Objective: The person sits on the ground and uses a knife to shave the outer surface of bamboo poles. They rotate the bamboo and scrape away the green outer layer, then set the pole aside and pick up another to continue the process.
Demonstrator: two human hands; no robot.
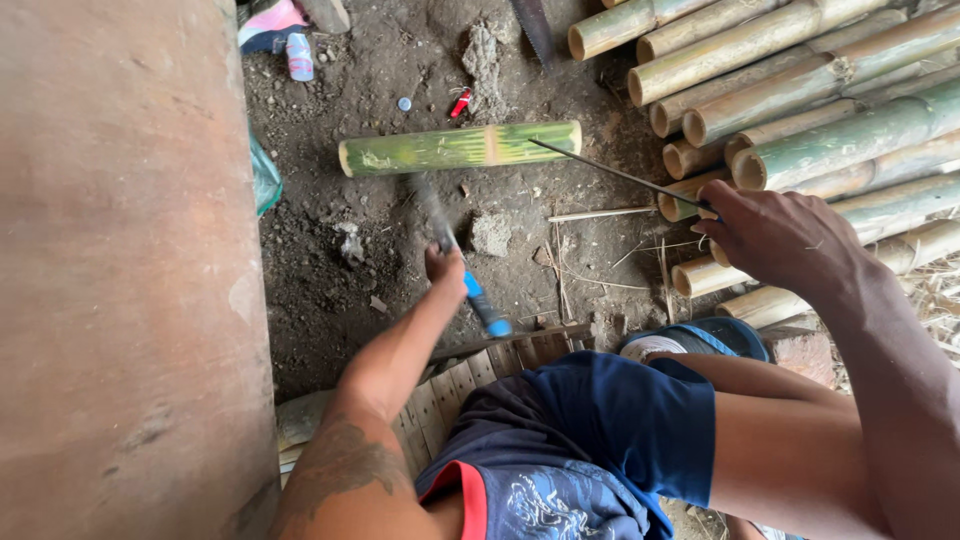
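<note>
A short green bamboo section (458, 147) lies crosswise on the dirt ground ahead of me. My left hand (446, 270) grips a knife with a blue handle (484, 304); its blurred blade points up toward the bamboo section. My right hand (772, 232) rests over the ends of stacked bamboo poles and holds a thin dark rod (610, 172) that slants up-left to the right end of the green section. My knees and blue shorts fill the bottom.
A pile of long bamboo poles (800, 80) fills the upper right. A large reddish-brown surface (120, 270) blocks the left. Small litter, a red item (460, 102) and a small bottle (299, 56) lie on the dirt. I sit on a woven bamboo piece (450, 385).
</note>
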